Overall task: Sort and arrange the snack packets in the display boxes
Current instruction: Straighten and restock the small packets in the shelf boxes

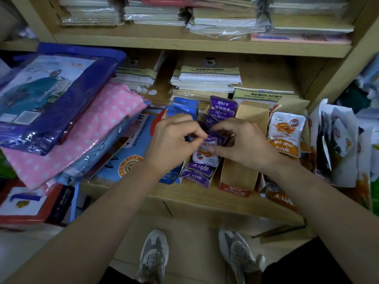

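Several cardboard display boxes stand side by side on a wooden shelf [196, 199]. Blue packets [184, 106] fill the leftmost box, purple packets [222, 108] the second. The third box [238, 177] shows bare cardboard inside. Orange and white packets [286, 128] sit in the rightmost box. Both hands meet over the purple box. My left hand [174, 144] pinches the top edge of a purple packet [207, 154] with curled fingers. My right hand [242, 144] grips the same packet from the right, thumb on its face.
Bagged fabric goods [61, 111] pile up on the left, stacked paper pads [207, 78] lie behind the boxes, and more snack bags [340, 144] crowd the right. Another shelf of wrapped books [205, 19] hangs above. My shoes [153, 255] stand on the floor below.
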